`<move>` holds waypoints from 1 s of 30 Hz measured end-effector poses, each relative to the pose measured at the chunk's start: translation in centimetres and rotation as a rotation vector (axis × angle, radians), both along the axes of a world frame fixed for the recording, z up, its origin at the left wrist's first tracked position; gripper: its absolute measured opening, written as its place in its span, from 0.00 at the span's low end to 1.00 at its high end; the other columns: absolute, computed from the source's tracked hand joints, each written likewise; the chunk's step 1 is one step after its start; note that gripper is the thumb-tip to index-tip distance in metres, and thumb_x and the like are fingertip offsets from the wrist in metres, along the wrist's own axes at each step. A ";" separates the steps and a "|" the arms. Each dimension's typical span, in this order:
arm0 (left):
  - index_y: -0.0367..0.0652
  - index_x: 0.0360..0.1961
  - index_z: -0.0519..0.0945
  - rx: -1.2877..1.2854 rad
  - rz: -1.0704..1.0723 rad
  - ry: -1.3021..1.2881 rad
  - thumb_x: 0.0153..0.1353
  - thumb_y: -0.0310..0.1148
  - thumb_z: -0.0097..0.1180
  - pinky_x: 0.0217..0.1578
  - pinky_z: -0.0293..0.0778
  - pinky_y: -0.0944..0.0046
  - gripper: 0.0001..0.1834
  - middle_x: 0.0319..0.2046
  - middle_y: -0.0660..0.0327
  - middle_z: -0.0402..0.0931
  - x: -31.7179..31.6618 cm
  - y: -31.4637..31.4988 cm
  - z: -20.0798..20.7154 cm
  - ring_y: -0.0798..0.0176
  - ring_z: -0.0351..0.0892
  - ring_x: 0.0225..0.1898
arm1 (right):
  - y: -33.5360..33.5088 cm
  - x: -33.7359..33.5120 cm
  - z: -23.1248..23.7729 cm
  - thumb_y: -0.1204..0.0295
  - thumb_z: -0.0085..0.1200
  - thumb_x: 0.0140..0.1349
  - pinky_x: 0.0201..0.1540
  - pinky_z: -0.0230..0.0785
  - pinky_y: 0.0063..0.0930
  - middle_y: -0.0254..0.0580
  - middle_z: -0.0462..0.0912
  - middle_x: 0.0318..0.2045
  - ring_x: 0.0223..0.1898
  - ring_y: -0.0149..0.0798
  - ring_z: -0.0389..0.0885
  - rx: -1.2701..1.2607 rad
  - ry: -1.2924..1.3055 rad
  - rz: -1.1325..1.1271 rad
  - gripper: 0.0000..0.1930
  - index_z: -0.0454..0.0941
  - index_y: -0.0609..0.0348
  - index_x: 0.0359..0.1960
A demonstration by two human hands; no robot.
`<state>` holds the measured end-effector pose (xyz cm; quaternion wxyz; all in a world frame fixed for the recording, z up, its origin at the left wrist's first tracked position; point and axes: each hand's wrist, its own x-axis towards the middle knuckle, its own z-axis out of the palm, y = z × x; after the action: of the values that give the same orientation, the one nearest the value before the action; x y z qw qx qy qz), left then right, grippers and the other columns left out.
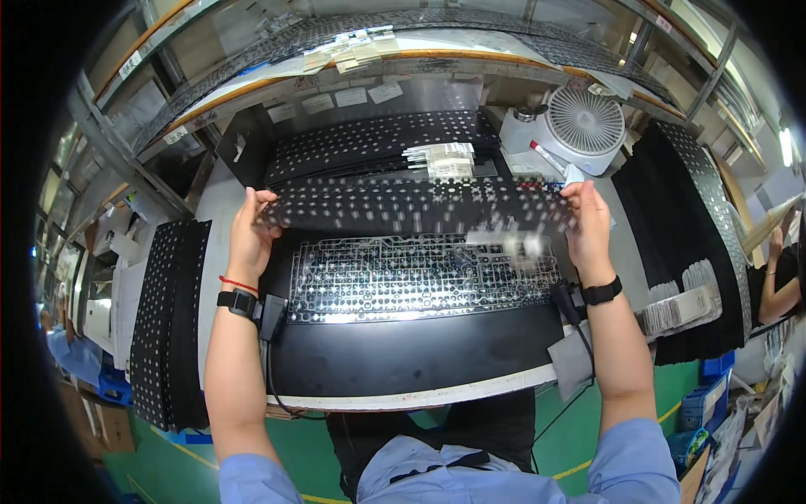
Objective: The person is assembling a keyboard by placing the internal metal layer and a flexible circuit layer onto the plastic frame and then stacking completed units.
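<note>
A thin black sheet with rows of pale dots point(411, 206) is stretched between my two hands, blurred by motion. My left hand point(252, 231) pinches its left end between thumb and fingers. At the opposite end, my right hand point(590, 231) grips the sheet in the same way. Below and nearer to me, a clear, shiny patterned keyboard-like circuit sheet point(420, 281) lies on the black work mat point(411, 353). A whitish tab, smeared by motion, hangs near the sheet's right part over the circuit sheet.
Behind stands a black bin point(243, 147) with more dotted sheets point(378, 139) and white tabs point(441, 160). A white fan point(585, 122) is at the back right. Stacks of dark sheets lie left point(168, 328) and right point(680, 227). A shelf point(336, 71) spans above; another person's arm point(777, 286) shows far right.
</note>
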<state>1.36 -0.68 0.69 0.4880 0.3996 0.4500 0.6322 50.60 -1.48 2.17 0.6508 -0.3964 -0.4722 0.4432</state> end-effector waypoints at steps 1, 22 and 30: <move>0.44 0.43 0.78 0.003 -0.004 0.016 0.73 0.44 0.46 0.23 0.65 0.74 0.15 0.27 0.69 0.75 0.2 0.1 0.1 0.75 0.73 0.25 | 0.4 0.4 -0.5 0.70 0.52 0.70 0.28 0.63 0.13 0.29 0.79 0.26 0.24 0.18 0.72 0.041 -0.016 -0.001 0.06 0.76 0.58 0.39; 0.37 0.62 0.67 -0.002 0.118 -0.111 0.71 0.32 0.48 0.41 0.74 0.77 0.20 0.49 0.58 0.77 -1.9 1.6 -1.8 0.69 0.78 0.43 | 1.0 1.3 -1.6 0.71 0.62 0.60 0.40 0.69 0.20 0.34 0.78 0.38 0.37 0.27 0.76 -0.033 -0.523 0.039 0.19 0.74 0.60 0.52; 0.36 0.61 0.68 -0.070 0.004 0.000 0.72 0.37 0.47 0.48 0.76 0.67 0.22 0.55 0.52 0.76 -2.0 0.7 -1.1 0.61 0.79 0.50 | -0.1 1.1 -0.9 0.73 0.72 0.46 0.44 0.68 0.26 0.36 0.78 0.36 0.40 0.31 0.75 -0.073 -1.180 0.212 0.21 0.80 0.62 0.43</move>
<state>-0.59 0.07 -0.44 0.5006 0.3813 0.4727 0.6169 51.72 -1.60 1.26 0.2170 -0.5484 -0.7751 0.2267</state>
